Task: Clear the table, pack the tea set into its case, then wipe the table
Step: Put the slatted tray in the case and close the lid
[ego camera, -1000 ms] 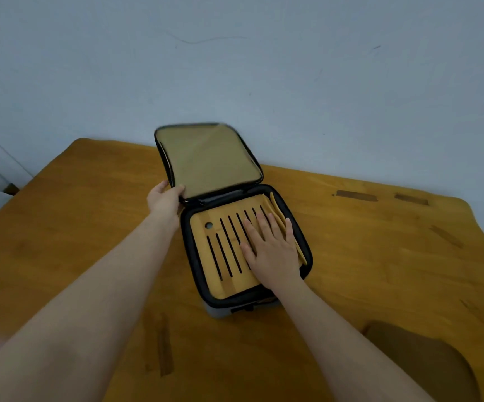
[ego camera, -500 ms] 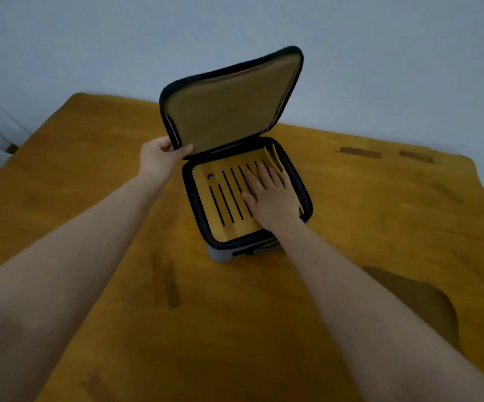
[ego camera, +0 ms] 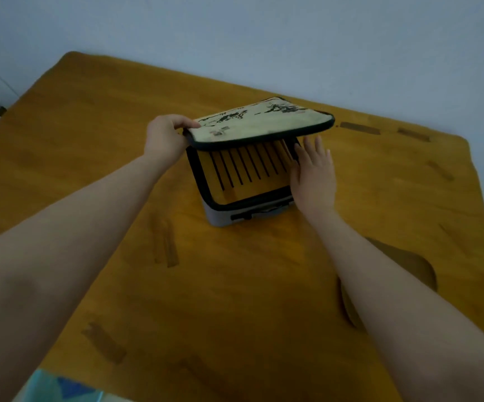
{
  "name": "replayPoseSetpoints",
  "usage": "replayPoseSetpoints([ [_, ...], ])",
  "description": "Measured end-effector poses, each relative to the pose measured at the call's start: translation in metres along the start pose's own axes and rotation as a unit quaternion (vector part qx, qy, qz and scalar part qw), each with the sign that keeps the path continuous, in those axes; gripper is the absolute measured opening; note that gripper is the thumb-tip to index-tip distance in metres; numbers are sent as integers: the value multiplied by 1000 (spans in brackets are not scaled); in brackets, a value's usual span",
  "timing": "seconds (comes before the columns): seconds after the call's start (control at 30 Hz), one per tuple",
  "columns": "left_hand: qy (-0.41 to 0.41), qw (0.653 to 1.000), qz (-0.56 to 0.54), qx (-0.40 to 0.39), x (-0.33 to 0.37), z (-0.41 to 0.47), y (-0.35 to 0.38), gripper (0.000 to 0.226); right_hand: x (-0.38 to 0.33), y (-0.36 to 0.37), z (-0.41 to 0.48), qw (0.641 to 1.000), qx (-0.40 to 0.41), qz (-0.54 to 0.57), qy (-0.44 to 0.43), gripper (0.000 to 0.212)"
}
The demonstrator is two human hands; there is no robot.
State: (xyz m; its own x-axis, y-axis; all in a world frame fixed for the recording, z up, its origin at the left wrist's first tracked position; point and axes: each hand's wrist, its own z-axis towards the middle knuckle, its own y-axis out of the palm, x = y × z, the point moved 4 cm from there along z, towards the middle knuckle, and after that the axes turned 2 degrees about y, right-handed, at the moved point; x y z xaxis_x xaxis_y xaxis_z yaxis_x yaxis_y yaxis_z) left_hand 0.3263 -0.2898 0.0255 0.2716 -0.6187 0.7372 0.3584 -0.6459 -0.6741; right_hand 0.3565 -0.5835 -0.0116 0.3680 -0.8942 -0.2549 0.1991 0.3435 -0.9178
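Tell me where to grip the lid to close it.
Pinch the lid at its near-left corner, from the left, as the left hand does; it hangs tilted above the case, so that rim is free. The right hand crowds the right side.

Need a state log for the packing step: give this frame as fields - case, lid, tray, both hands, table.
case: grey, stands on the table
lid: tilted over the case, part open, printed side up
tray: slatted wood, lying inside the case
left hand: grips the lid's left corner
right hand: flat, fingers straight, at the case's right rim
table: wooden, with dark patches
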Motion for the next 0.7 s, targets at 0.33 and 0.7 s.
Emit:
replayPoseSetpoints([
  [0.33, 18, 999, 32, -11, 3, -6, 3, 34, 41, -23, -8, 991, 20, 52, 120, 37],
  [0.7, 75, 989, 110, -66, -8, -18, 18, 47, 16, -44, 24, 784, -112, 512, 334, 35],
])
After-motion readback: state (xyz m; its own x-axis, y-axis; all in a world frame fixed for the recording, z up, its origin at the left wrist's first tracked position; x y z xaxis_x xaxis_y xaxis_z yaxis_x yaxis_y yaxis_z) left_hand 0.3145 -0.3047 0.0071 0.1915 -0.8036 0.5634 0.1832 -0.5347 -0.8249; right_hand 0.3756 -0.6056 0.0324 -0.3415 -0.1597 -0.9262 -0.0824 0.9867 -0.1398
